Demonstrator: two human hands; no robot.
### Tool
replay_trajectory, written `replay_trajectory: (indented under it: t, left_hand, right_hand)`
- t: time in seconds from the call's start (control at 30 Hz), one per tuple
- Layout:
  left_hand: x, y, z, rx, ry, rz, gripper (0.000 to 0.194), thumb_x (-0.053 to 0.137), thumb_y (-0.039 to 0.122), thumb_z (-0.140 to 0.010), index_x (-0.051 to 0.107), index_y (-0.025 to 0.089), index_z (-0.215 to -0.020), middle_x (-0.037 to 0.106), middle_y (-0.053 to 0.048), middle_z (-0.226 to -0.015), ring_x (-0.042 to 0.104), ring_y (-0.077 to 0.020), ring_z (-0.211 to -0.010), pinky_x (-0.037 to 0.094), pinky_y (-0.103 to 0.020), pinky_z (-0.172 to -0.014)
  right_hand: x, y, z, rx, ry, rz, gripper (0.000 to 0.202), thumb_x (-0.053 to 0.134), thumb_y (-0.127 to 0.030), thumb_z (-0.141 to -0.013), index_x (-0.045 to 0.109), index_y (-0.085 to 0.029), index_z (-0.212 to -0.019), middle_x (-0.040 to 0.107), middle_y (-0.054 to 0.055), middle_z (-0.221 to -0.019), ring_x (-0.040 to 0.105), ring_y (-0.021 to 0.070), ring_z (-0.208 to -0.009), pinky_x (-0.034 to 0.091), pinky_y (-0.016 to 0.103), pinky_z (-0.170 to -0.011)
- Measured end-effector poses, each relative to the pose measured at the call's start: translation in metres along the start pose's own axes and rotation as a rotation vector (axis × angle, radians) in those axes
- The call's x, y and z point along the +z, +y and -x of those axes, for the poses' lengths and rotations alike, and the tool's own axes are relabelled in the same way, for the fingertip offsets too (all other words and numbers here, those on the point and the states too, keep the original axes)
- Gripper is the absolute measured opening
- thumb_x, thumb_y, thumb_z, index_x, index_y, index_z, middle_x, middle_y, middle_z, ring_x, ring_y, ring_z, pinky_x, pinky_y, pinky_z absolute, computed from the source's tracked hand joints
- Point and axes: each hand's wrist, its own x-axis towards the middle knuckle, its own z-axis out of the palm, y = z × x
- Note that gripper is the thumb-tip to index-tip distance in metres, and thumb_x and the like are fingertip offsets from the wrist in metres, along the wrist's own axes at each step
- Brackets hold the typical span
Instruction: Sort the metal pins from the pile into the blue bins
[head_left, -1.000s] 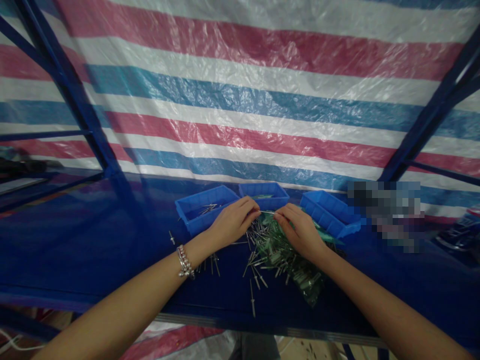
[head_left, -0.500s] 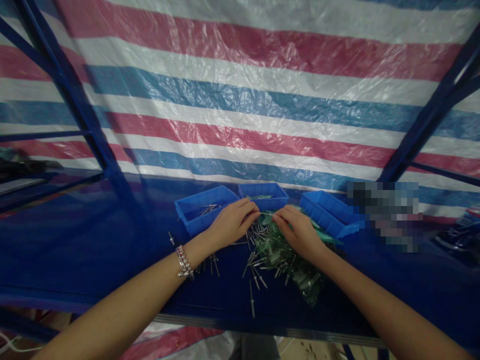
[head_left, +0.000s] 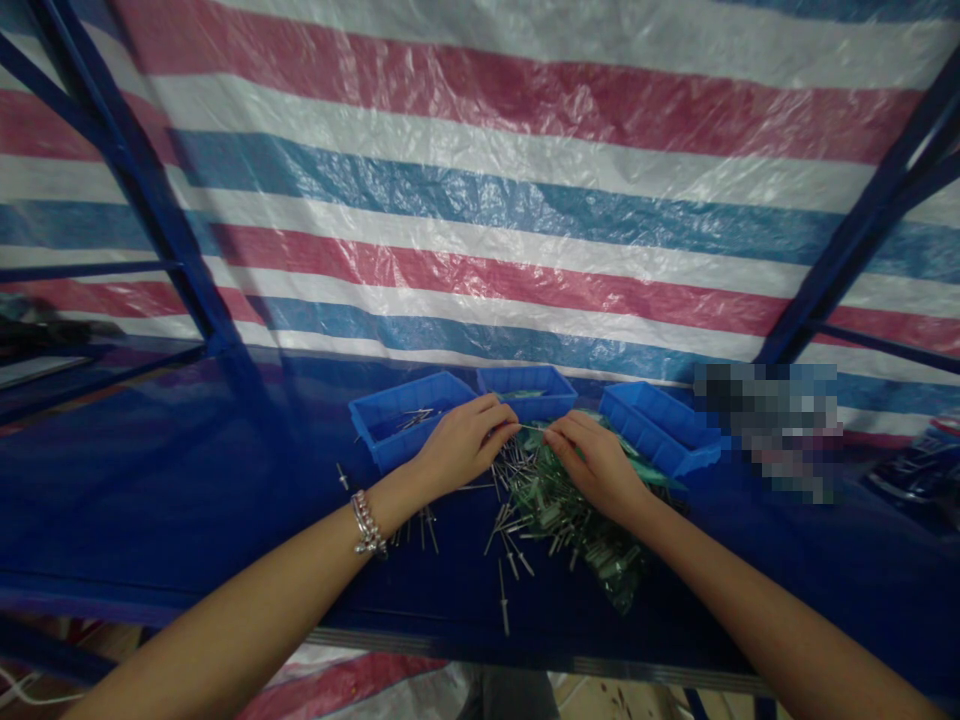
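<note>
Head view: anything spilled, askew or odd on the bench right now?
Yes. Metal pins lie scattered loose across the blue bench in front of the bins, one pin near the front edge. Only a few sit in the left bin. Both hands pinch one thin pin between them.

The left hand point(head_left: 463, 443) and right hand point(head_left: 592, 462) pinch the ends of one thin metal pin point(head_left: 531, 428) between them, above a pile of pins point(head_left: 517, 500) (green pieces mixed in); three blue bins point(head_left: 409, 412) sit at twelve o'clock.
</note>
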Motion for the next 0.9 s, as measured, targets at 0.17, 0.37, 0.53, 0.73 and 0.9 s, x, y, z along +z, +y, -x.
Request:
replay_trajectory:
  t: [0.17, 0.37, 0.53, 0.73, 0.9]
  left_hand:
    - [0.000, 0.002, 0.000, 0.005, 0.012, -0.020, 0.020, 0.051, 0.029, -0.089, 0.057, 0.013, -0.100, 0.060, -0.004, -0.095, 0.059, -0.0146, -0.079, 0.052, -0.033, -0.070]
    - [-0.009, -0.004, -0.001, -0.071, 0.129, -0.121, 0.020, 0.051, 0.030, -0.089, 0.057, 0.013, -0.099, 0.060, -0.004, -0.094, 0.060, -0.0146, -0.079, 0.052, -0.033, -0.070]
    - [-0.034, -0.023, -0.003, -0.283, 0.330, -0.287, 0.021, 0.051, 0.030, -0.089, 0.057, 0.013, -0.099, 0.060, -0.005, -0.096, 0.059, -0.0160, -0.083, 0.051, -0.036, -0.074]
    - [-0.056, -0.033, -0.004, -0.499, 0.382, -0.427, 0.021, 0.051, 0.031, -0.089, 0.057, 0.013, -0.096, 0.060, -0.005, -0.094, 0.059, -0.0158, -0.082, 0.051, -0.035, -0.073]
    - [-0.051, -0.036, -0.002, -0.567, 0.252, -0.462, 0.023, 0.052, 0.032, -0.089, 0.056, 0.014, -0.102, 0.059, -0.006, -0.099, 0.059, -0.0168, -0.085, 0.051, -0.036, -0.073]
  right_hand:
    - [0.000, 0.000, 0.000, 0.014, 0.029, -0.017, 0.021, 0.050, -0.031, -0.089, 0.058, -0.017, -0.102, 0.060, 0.005, -0.101, 0.059, 0.0153, -0.082, 0.050, 0.035, -0.072]
    - [-0.001, 0.002, 0.000, 0.054, 0.072, -0.033, 0.022, 0.050, -0.031, -0.089, 0.056, -0.017, -0.105, 0.060, 0.005, -0.100, 0.059, 0.0153, -0.082, 0.050, 0.035, -0.071]
    - [-0.002, 0.001, 0.001, 0.052, 0.069, -0.044, 0.022, 0.051, -0.031, -0.089, 0.056, -0.016, -0.104, 0.060, 0.005, -0.100, 0.059, 0.0153, -0.082, 0.050, 0.035, -0.071]
    - [-0.001, 0.001, 0.001, 0.046, 0.070, -0.047, 0.022, 0.050, -0.031, -0.089, 0.057, -0.016, -0.104, 0.060, 0.005, -0.100, 0.059, 0.0153, -0.082, 0.050, 0.035, -0.071]
    - [-0.002, 0.001, 0.000, 0.051, 0.067, -0.048, 0.022, 0.050, -0.031, -0.089, 0.057, -0.016, -0.104, 0.060, 0.005, -0.100, 0.059, 0.0151, -0.081, 0.050, 0.035, -0.070]
